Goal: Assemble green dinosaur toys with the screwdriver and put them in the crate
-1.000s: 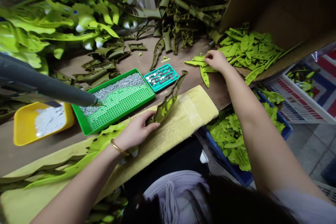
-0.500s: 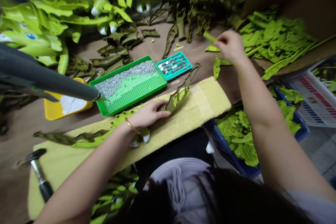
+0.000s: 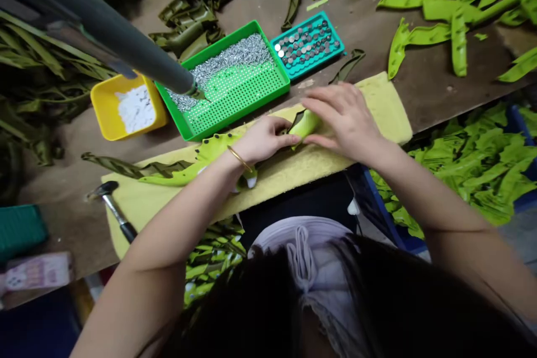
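A lime-green plastic toy body (image 3: 218, 148), seemingly a dinosaur with dark spots and white-tipped feet, lies across a yellow padded cloth (image 3: 268, 193). An olive part (image 3: 121, 165) stretches along its left end. My left hand (image 3: 268, 137) is closed on the toy's right portion, thumb and fingers pinching it. Over the same end, my right hand (image 3: 339, 117) curls its fingers round a lime-green shell piece (image 3: 305, 125) set against the olive part there. The fingers partly hide where the pieces meet.
A green tray (image 3: 239, 89) of small silvery pins, a teal tray (image 3: 310, 47) of round metal pieces and a yellow tub (image 3: 128, 106) of white material stand behind. A grey pole (image 3: 126, 28) slants over them. A hammer (image 3: 113, 210) lies left; lime-green parts (image 3: 444, 28) lie right.
My right hand has come from the pile of lime-green parts back to the toy, bringing a lime-green piece. My left hand stays on the toy. The view has shifted downward.
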Demonstrator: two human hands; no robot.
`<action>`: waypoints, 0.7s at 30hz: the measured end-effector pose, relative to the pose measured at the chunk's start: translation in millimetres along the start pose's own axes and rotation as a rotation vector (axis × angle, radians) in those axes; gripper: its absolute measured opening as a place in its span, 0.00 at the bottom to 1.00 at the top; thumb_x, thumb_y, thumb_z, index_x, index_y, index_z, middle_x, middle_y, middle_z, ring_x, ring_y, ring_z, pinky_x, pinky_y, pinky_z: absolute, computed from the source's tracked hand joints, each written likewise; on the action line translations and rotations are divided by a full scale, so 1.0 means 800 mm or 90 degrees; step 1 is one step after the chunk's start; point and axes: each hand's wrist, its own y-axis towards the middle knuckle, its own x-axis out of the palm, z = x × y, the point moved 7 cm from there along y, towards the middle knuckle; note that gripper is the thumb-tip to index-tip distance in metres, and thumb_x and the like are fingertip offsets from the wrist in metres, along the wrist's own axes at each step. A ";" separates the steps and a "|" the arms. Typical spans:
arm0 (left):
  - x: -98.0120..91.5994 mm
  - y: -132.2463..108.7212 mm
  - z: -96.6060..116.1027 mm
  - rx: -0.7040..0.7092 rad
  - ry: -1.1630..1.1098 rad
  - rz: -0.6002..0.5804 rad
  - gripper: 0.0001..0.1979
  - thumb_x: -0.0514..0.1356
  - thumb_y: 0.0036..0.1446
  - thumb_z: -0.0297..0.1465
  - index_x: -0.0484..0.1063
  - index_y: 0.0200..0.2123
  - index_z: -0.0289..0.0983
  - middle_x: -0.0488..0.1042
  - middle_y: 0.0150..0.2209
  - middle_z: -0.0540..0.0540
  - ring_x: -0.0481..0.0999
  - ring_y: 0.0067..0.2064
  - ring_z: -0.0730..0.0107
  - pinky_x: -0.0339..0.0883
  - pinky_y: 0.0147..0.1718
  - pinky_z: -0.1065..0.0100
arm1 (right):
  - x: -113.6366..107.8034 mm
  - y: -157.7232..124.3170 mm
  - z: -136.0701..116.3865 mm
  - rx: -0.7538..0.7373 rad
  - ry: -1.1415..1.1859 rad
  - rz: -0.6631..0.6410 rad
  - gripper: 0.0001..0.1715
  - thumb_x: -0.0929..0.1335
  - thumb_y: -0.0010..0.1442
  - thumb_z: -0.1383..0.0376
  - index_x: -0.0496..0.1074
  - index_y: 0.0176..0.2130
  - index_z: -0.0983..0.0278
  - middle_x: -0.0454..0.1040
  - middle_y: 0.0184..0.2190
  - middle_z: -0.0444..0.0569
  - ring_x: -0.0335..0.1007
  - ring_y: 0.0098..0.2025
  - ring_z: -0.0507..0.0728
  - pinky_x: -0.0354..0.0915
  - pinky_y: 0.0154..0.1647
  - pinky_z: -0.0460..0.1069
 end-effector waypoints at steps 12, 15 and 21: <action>0.000 -0.005 -0.002 -0.073 -0.163 -0.051 0.23 0.70 0.43 0.47 0.78 0.32 0.32 0.75 0.29 0.49 0.70 0.32 0.71 0.61 0.34 0.69 | 0.021 0.004 -0.011 -0.141 -0.033 -0.057 0.21 0.67 0.61 0.52 0.73 0.52 0.52 0.72 0.49 0.49 0.61 0.55 0.64 0.50 0.63 0.67; 0.001 -0.005 -0.003 -0.083 -0.179 -0.053 0.23 0.72 0.40 0.45 0.78 0.32 0.32 0.75 0.30 0.48 0.71 0.32 0.70 0.63 0.35 0.68 | 0.023 0.001 -0.007 -0.136 -0.028 -0.047 0.20 0.68 0.60 0.52 0.73 0.51 0.52 0.71 0.50 0.49 0.61 0.55 0.64 0.51 0.62 0.66; 0.004 -0.001 -0.007 -0.078 -0.168 -0.072 0.22 0.70 0.41 0.44 0.78 0.34 0.32 0.74 0.29 0.49 0.72 0.32 0.69 0.63 0.35 0.68 | 0.029 0.003 -0.005 -0.148 -0.034 -0.052 0.21 0.68 0.60 0.51 0.73 0.51 0.52 0.72 0.49 0.48 0.62 0.55 0.63 0.51 0.63 0.66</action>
